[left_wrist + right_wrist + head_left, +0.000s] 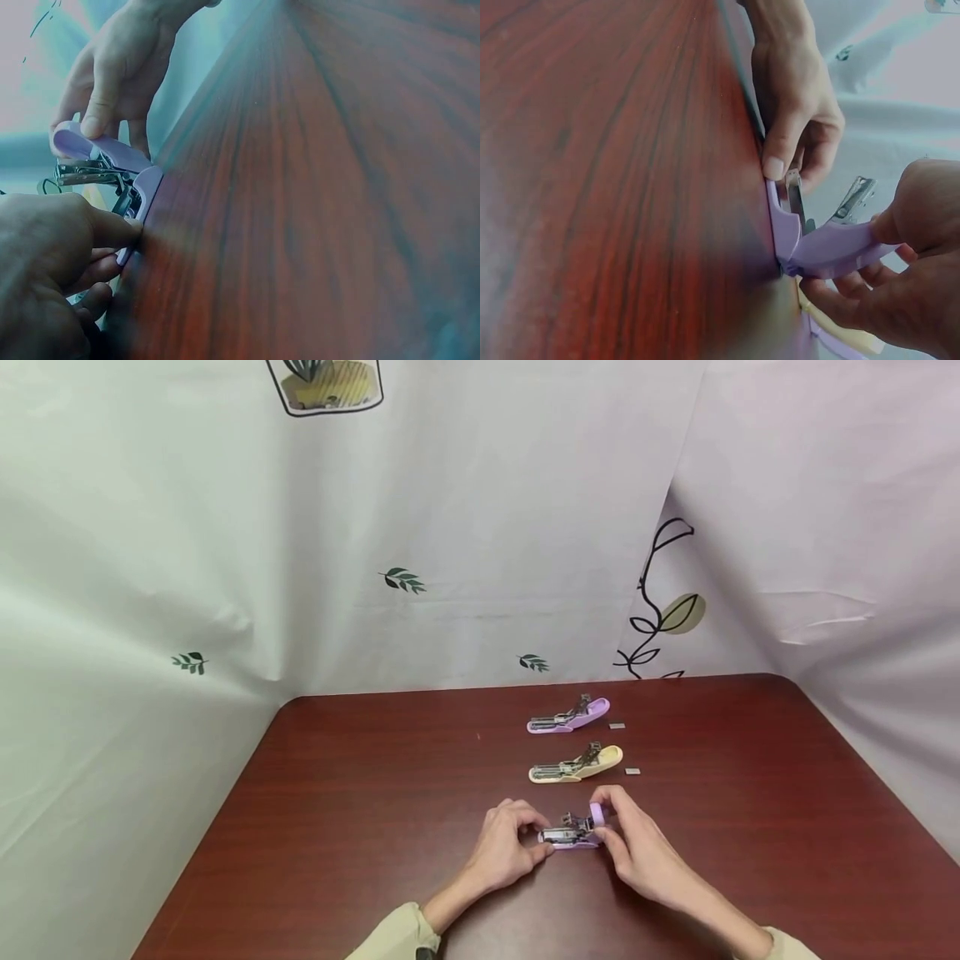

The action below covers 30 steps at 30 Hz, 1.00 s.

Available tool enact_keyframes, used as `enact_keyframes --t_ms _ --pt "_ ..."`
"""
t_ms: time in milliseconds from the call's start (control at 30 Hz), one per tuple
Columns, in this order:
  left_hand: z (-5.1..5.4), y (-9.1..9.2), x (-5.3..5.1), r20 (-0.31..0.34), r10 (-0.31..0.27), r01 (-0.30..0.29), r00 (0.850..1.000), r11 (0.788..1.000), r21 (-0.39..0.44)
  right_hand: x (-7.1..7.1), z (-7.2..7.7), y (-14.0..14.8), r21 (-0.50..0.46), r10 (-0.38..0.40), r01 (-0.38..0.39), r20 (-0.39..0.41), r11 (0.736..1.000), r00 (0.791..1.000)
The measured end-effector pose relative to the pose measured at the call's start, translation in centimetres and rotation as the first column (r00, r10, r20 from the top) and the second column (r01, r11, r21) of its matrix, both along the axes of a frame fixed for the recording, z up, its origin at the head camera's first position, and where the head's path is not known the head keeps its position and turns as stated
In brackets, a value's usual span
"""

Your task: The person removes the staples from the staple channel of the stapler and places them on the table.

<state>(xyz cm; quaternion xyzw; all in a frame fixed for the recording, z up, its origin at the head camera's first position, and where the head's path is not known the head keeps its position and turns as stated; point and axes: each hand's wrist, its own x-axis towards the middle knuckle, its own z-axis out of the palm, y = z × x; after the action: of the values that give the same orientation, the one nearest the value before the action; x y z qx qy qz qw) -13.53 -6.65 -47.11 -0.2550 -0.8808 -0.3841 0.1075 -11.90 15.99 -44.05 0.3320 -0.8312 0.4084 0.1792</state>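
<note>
A light purple stapler (558, 837) lies on the table near the front, opened up, its metal parts exposed. At its left end my left hand (504, 845) pinches the base between thumb and fingers. Opposite, my right hand (637, 852) holds the raised purple cover, with the thumb on one side and fingers on the other. In the left wrist view the cover (112, 150) stands tilted up from the base, with the metal parts between them. The right wrist view shows the cover (829, 251) gripped in the right hand and the metal magazine sticking up beside it.
Behind the hands lies an opened yellow stapler (600, 764) with a small strip of staples (632, 772) to its right. Farther back is another opened purple stapler (585, 718), also with a small staple strip (617, 726). A white patterned curtain (480, 527) borders the dark red table (360, 793).
</note>
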Motion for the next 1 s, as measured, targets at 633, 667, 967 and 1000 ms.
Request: enact_keyframes --t_ms 633,667,967,1000 --pt "0.0 0.1 0.2 0.004 0.002 -0.002 1.0 1.0 0.017 0.2 -0.8 1.8 -0.027 -0.066 0.068 0.047 0.997 0.997" --pt "0.1 0.1 0.2 0.002 0.002 -0.002 1.0 1.0 0.018 0.2 -0.8 1.9 -0.031 -0.067 0.068 0.053 0.997 0.996" --pt "0.1 0.1 0.3 0.001 0.004 -0.004 1.0 1.0 0.003 0.1 -1.4 3.0 -0.089 -0.036 0.048 0.13 0.995 0.991" --pt "0.1 0.1 0.3 0.001 0.003 -0.003 1.0 1.0 0.003 0.1 -1.5 3.1 -0.096 -0.033 0.047 0.142 0.994 0.989"
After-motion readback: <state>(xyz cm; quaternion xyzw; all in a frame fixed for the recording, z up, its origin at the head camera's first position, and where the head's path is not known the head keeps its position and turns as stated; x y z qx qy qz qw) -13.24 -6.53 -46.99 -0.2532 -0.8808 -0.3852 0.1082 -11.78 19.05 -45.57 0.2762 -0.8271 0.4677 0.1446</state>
